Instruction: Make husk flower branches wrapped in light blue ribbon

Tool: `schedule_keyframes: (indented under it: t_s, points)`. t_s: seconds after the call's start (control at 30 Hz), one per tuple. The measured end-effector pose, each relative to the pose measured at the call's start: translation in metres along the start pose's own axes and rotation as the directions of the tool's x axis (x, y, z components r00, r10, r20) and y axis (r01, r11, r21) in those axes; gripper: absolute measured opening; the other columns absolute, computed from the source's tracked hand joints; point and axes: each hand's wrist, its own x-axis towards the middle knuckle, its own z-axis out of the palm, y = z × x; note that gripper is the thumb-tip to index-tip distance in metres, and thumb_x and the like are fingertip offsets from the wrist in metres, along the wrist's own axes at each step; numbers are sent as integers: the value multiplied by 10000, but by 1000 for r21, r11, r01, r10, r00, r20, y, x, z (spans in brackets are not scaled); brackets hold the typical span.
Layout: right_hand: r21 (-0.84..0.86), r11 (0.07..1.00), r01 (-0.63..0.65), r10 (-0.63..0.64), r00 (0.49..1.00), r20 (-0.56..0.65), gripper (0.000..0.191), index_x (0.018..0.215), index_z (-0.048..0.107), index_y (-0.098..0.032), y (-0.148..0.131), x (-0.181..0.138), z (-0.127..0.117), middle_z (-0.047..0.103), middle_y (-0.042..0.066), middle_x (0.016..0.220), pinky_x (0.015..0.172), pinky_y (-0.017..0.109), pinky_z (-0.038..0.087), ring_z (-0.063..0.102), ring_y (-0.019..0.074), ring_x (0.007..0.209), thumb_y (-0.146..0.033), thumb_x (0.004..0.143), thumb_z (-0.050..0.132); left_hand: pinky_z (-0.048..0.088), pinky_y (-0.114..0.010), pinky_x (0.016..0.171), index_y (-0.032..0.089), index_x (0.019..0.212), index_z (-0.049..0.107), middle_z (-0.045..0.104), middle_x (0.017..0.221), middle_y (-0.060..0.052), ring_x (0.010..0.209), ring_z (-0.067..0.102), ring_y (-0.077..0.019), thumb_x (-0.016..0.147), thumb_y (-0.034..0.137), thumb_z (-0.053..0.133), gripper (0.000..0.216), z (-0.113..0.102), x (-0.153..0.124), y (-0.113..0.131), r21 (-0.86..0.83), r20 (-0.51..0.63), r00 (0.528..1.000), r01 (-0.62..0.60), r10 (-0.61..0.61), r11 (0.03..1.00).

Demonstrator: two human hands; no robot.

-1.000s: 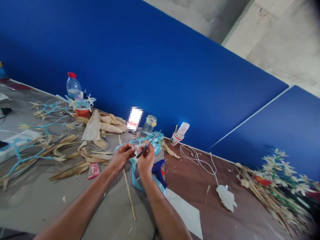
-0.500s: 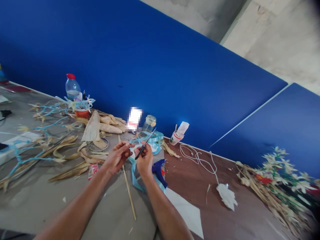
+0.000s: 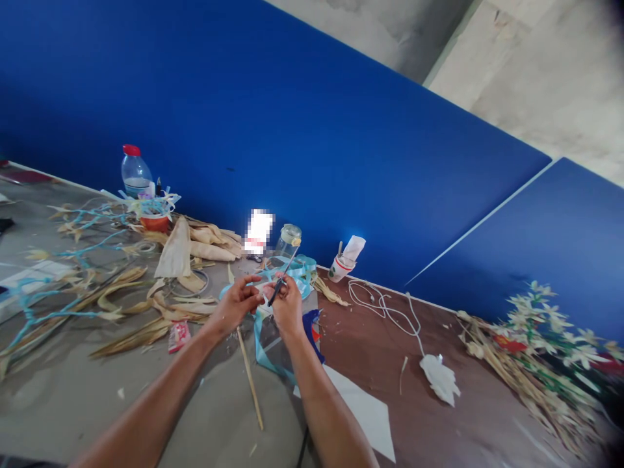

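Observation:
My left hand (image 3: 238, 304) is closed in a pinch over the table's middle. Between its fingertips is something small and pale that I cannot make out. Close beside it, my right hand (image 3: 287, 305) grips dark-handled scissors (image 3: 277, 289), their blades pointing up and away. Light blue ribbon (image 3: 263, 351) hangs down under the hands, and more of it lies in loops behind them. A blue glue gun (image 3: 314, 331) lies partly hidden behind my right wrist. Below my left hand is a thin stick (image 3: 251, 383) on the table.
Dried husks (image 3: 180, 250) and blue-wrapped stems (image 3: 34, 305) spread over the left side. A bottle (image 3: 135, 174), a lit phone (image 3: 258, 232), a jar (image 3: 288, 240) and a cup (image 3: 340, 268) stand along the blue partition. White cable (image 3: 385, 309), paper (image 3: 365, 409) and white flowers (image 3: 546, 325) lie rightward.
My left hand has come slightly right, closer to my right hand. My right forearm now covers more of the glue gun. The scissors stay in my right hand, and the view has shifted slightly.

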Motion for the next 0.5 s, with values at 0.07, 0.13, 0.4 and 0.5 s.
schedule_keyframes:
  t_s: [0.07, 0.13, 0.4, 0.5]
  points:
    - [3, 1000, -19, 19, 1000, 5, 430, 999, 496, -164, 0, 1, -1, 621, -20, 686, 514, 226, 440, 544, 100, 523, -211, 594, 633, 341, -196, 459, 163, 1026, 487, 581, 584, 54, 461, 461, -69, 624, 342, 735, 504, 1, 0, -1, 18, 27, 1000, 1, -2, 1000]
    - [10, 1000, -17, 17, 1000, -5, 422, 989, 501, -164, 0, 2, -2, 612, -29, 670, 516, 227, 445, 545, 100, 520, -203, 588, 627, 348, -199, 463, 162, 1034, 485, 594, 598, 46, 466, 470, -72, 628, 343, 730, 507, 2, -1, -1, 20, 56, 998, 7, -8, 1000]
    - [26, 997, 74, -71, 994, -87, 422, 999, 502, -159, 0, 4, -5, 605, -32, 664, 533, 223, 460, 577, 109, 566, -210, 602, 637, 390, -223, 503, 147, 929, 533, 625, 633, 10, 489, 507, -83, 613, 392, 738, 449, 2, -2, -2, -9, 35, 995, 89, -88, 996]
    - [14, 994, 109, -107, 988, -107, 420, 1015, 499, -157, 0, 3, -4, 609, -26, 685, 558, 234, 480, 589, 111, 581, -215, 622, 635, 383, -216, 513, 143, 843, 575, 624, 653, 0, 514, 511, -80, 636, 382, 728, 351, 1, -2, -6, -32, 51, 991, 129, -128, 991]
